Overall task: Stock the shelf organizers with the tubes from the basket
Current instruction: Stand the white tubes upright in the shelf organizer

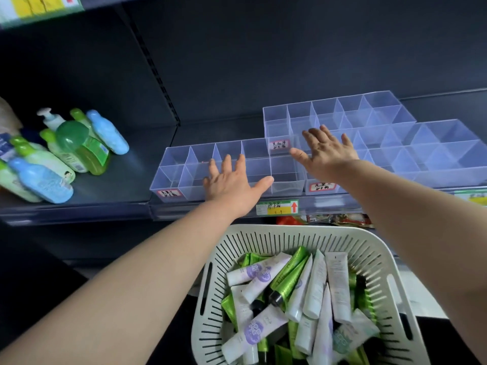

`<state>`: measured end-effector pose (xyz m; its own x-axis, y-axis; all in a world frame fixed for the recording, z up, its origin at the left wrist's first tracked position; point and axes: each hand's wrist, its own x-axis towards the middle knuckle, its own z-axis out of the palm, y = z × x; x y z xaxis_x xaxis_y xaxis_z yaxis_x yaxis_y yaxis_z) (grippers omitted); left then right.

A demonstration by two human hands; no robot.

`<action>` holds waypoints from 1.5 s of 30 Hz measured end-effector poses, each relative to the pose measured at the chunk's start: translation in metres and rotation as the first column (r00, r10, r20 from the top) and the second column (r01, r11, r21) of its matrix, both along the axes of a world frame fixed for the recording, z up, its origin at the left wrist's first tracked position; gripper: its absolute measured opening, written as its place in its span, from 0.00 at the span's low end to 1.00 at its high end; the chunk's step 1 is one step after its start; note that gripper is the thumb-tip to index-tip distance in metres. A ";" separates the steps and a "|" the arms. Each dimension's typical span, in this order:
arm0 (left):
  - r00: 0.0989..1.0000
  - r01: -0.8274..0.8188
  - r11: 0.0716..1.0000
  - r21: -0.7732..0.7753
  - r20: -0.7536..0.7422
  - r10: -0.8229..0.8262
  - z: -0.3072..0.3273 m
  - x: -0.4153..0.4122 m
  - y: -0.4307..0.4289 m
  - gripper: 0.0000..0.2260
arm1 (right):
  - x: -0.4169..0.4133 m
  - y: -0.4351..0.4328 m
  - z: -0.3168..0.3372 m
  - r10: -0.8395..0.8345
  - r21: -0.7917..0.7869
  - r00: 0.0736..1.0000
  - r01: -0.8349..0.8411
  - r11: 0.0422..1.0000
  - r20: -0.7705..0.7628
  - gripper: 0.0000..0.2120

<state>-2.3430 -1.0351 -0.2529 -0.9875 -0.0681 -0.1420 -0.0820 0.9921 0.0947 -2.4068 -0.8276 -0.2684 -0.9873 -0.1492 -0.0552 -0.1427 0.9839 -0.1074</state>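
Dark store shelving is carrying the clear shelf organizers; the left hand and right hand are hovering over them, fingers spread, holding nothing. Below, the tubes are lying piled in the basket. They look light, squashy and probably slick, so gripping mid-body seems safest.

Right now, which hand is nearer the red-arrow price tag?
Left. The left hand is over the front organizer, just up-left of the price tag; the right hand is farther back.

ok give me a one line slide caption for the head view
Left hand and right hand spread over empty clear organizers; basket of tubes sits below.
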 end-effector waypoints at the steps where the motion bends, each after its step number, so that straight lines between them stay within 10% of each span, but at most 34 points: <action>1: 1.000 0.003 1.000 0.001 0.001 -0.003 0.000 0.000 0.007 0.41 | 0.001 0.007 0.001 -0.003 0.000 1.000 0.003 1.000 0.002 0.38; 13: 0.997 0.079 0.996 0.036 -0.020 -0.078 -0.003 0.000 0.042 0.38 | 0.011 0.038 0.006 -0.083 -0.076 0.996 0.081 0.994 -0.018 0.36; 26: 0.761 0.515 0.854 0.078 -0.500 -0.413 -0.049 0.073 0.016 0.14 | 0.158 0.000 -0.043 0.070 -0.051 0.880 -0.106 0.993 -0.469 0.14; 37: 0.894 0.417 0.896 0.156 0.106 -0.435 -0.104 0.108 0.018 0.12 | 0.205 0.017 -0.124 -0.152 -0.093 0.947 0.185 0.978 0.284 0.17; 45: 0.891 0.374 0.905 0.203 0.193 -0.411 -0.117 0.114 0.015 0.13 | 0.199 -0.016 -0.141 -0.223 -0.044 0.898 0.258 0.965 0.380 0.27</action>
<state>-2.2294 -1.0198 -0.3696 -0.8685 0.3601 -0.3407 0.2736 0.9213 0.2765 -2.2083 -0.8436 -0.4095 -0.9052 0.0684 -0.4194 0.1643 0.9665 -0.1970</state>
